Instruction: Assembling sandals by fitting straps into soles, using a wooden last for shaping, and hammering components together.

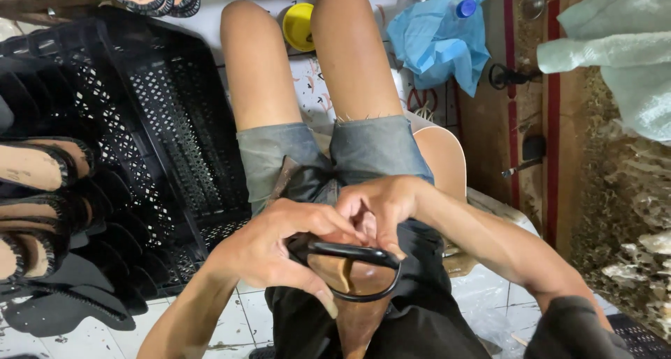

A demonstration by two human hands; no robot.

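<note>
I sit with a shoe [353, 282] in my lap, its tan insole up and its black rim facing me. My left hand [269, 251] grips the shoe's left side, thumb curled down over the rim. My right hand [381, 205] presses on the far end of the shoe, fingers bent onto the black upper. A dark cloth [419, 310] covers my lap under the shoe. My bare knees stretch away from me above grey shorts [370, 149].
A black plastic crate [154, 121] stands at my left, with several finished black shoes [42, 167] stacked at the far left. A yellow lid [299, 25], a blue plastic bag [437, 41] with a bottle, and a wooden bench [538, 107] lie ahead and right.
</note>
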